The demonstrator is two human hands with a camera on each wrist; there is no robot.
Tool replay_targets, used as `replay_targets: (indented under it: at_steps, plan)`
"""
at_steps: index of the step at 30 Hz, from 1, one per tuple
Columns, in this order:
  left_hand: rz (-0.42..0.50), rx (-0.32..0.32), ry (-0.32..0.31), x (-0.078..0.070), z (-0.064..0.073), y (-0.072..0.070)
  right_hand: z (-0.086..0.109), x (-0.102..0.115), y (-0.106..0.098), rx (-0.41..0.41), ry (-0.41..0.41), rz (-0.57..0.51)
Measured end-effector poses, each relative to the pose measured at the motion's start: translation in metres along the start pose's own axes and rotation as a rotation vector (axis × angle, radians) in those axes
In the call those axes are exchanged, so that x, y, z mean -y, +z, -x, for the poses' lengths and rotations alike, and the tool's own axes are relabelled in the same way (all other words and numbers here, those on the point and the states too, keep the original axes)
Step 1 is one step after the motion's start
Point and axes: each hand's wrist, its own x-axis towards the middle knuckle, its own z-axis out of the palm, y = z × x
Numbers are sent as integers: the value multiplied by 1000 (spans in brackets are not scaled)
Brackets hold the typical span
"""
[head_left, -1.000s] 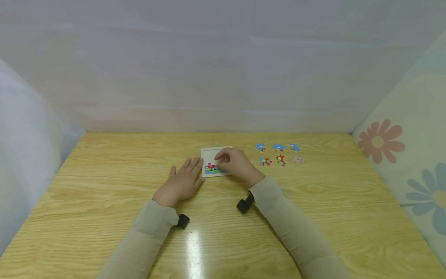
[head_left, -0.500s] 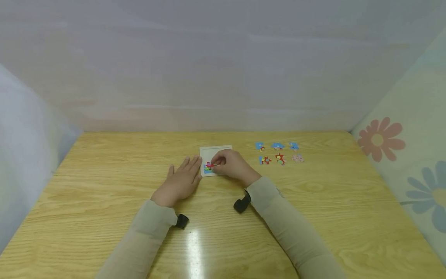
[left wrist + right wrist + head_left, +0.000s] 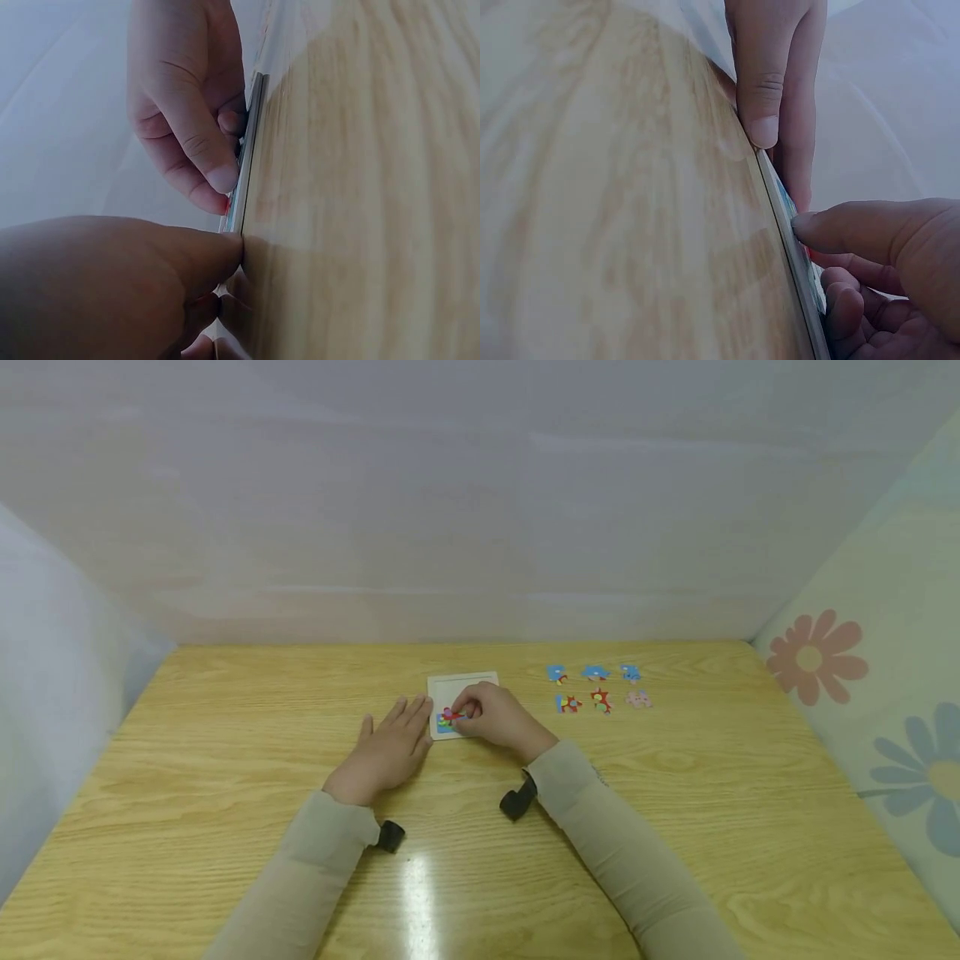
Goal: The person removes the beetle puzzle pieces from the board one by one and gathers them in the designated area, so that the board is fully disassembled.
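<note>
A small pale puzzle tray (image 3: 462, 677) lies on the table in the head view, with colourful puzzle pieces (image 3: 443, 725) in its lower left part. My left hand (image 3: 384, 756) lies palm down with straight fingers, fingertips at the tray's left edge. Over the tray's lower half, my right hand (image 3: 504, 718) pinches a red puzzle piece (image 3: 452, 715) between thumb and index finger. The right hand covers the tray's lower right part. From the side, in the left wrist view, the right thumb and index finger (image 3: 222, 178) come down right at the tray's surface.
Several loose puzzle pieces (image 3: 601, 700) lie in two rows on the wooden table (image 3: 712, 793), right of the tray. A pale cloth wall (image 3: 465, 527) rises behind the table's back edge. A flower-printed cloth (image 3: 900, 710) hangs at the right.
My right hand has moved slightly left and down over the tray, and its thumb and index finger have closed on the red piece. The left hand stays at the tray's edge.
</note>
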Motion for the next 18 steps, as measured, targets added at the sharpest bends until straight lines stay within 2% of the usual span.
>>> replay_targets:
  at_steps: [5, 18]
  plan:
    - [13, -4, 1, 0, -1, 1, 2, 1, 2, 2, 27, -24]
    - [21, -14, 5, 1, -2, 2, 1, 1, 2, 20, 52, 14]
